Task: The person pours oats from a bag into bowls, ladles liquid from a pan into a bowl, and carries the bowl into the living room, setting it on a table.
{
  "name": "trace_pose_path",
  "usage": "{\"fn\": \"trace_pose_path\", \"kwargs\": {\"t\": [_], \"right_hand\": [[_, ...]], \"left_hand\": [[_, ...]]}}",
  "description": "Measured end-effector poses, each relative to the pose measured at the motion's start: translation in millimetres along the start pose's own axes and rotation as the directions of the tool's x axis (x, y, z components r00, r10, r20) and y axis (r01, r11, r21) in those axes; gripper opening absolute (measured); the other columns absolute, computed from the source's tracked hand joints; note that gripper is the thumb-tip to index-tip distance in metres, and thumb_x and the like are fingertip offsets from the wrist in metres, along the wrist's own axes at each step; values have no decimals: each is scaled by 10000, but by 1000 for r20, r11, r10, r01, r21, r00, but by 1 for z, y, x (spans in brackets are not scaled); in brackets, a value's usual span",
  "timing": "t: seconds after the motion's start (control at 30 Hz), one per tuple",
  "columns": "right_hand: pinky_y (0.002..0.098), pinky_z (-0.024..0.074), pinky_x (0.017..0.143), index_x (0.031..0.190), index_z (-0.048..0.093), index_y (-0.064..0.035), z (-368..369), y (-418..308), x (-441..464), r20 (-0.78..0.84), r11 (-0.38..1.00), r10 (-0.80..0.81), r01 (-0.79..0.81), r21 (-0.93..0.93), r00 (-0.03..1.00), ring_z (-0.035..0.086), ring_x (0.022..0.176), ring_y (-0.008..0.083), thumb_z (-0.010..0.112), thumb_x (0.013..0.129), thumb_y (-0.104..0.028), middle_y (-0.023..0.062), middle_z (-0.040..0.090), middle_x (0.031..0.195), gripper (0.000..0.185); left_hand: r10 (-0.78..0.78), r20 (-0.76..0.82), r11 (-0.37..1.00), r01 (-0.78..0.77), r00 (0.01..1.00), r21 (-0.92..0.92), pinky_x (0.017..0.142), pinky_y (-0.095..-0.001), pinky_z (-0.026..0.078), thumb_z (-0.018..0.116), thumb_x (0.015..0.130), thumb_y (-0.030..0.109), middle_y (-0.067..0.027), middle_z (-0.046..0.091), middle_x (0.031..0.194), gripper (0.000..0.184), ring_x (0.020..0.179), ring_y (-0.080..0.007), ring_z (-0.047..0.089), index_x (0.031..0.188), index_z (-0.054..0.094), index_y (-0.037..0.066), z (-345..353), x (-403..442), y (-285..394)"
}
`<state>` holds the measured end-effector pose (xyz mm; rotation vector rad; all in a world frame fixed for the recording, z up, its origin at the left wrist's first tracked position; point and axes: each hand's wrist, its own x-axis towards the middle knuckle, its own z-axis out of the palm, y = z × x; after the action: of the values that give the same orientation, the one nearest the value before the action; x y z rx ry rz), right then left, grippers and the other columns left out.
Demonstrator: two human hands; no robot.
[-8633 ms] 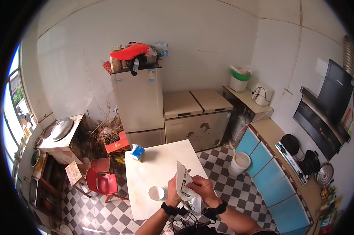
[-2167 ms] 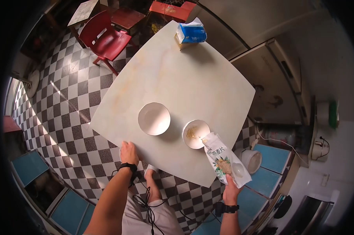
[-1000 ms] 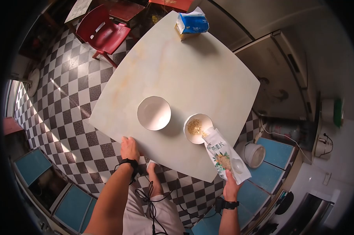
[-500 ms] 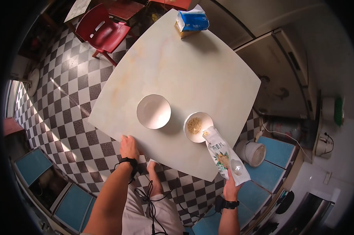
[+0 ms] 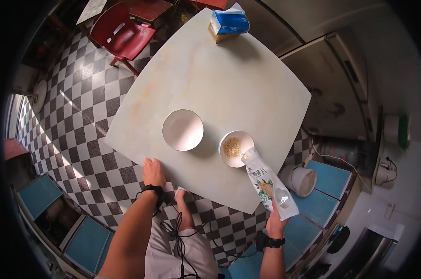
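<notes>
My right hand (image 5: pixel 276 224) grips the lower end of a white printed bag of oat flakes (image 5: pixel 266 179). The bag tilts toward a white bowl (image 5: pixel 248 138), with its mouth over the bowl's near right rim. A small heap of pale oat flakes (image 5: pixel 231 148) lies in that bowl, and a few more show at the bag's mouth. My left hand (image 5: pixel 153 173) rests on the table's near left edge, fingers forward, holding nothing. Beyond it stands a larger white bowl (image 5: pixel 182 131) with nothing inside.
The pale table (image 5: pixel 220 88) carries a blue-and-white tissue pack (image 5: pixel 230 23) at its far corner. A red chair (image 5: pixel 126 35) stands at the far left. A whitish bucket (image 5: pixel 302 180) sits on the blue-tiled ledge (image 5: pixel 329 179) at right. Black cables (image 5: pixel 179 237) hang before my legs.
More oat flakes lie in the smaller bowl, and the heap looks wider. The bag and my right hand have barely shifted; my left hand stays at the table edge.
</notes>
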<state>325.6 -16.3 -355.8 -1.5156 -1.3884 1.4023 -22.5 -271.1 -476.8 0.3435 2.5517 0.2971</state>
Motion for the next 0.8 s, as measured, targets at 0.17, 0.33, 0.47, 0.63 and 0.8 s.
{"fn": "trace_pose_path", "kwargs": {"t": [0.17, 0.33, 0.47, 0.63, 0.8], "right_hand": [[423, 484, 1065, 1415, 424, 1, -2, 6, 3, 1, 1000, 5, -5, -12, 1000, 552, 1267, 256, 688, 876, 116, 140, 534, 1391, 611], [429, 489, 1058, 1413, 423, 3, 5, -1, -6, -31, 999, -30, 29, -18, 999, 558, 1259, 260, 683, 871, 127, 145, 534, 1382, 614], [426, 483, 1062, 1415, 419, 7, 3, -2, -5, -3, 999, 3, -3, -33, 1000, 549, 1269, 260, 691, 867, 124, 145, 528, 1387, 623], [416, 470, 1072, 1408, 424, 12, 7, -6, -4, -29, 1000, 4, -5, -29, 1000, 547, 1271, 268, 701, 868, 110, 143, 527, 1390, 614], [418, 464, 1079, 1404, 425, 10, 8, -9, -10, -20, 1000, 9, -9, -1, 1000, 547, 1272, 269, 703, 866, 110, 144, 527, 1390, 614]], "left_hand": [[9, 3, 1000, -9, 1000, 26, 814, -481, 563, 874, 590, -27, -247, 563, 1069, 453, 971, -448, 624, 944, 592, -46, 4, -1, -4], [-7, 1, 1000, 7, 1000, 13, 806, -483, 562, 874, 584, -35, -257, 562, 1063, 455, 969, -449, 625, 943, 594, -53, 5, 1, -2], [7, 25, 1000, -8, 1000, 23, 803, -485, 561, 869, 590, -37, -257, 560, 1058, 442, 967, -449, 623, 933, 591, -48, -2, -3, -2], [9, 3, 1000, -9, 1000, 12, 815, -484, 558, 868, 596, -32, -256, 555, 1068, 436, 976, -447, 617, 929, 587, -44, 7, -5, -6], [-8, 29, 1000, 7, 1000, 14, 821, -481, 558, 862, 612, -25, -253, 551, 1076, 436, 982, -443, 614, 946, 581, -46, 6, -2, -5]]}}
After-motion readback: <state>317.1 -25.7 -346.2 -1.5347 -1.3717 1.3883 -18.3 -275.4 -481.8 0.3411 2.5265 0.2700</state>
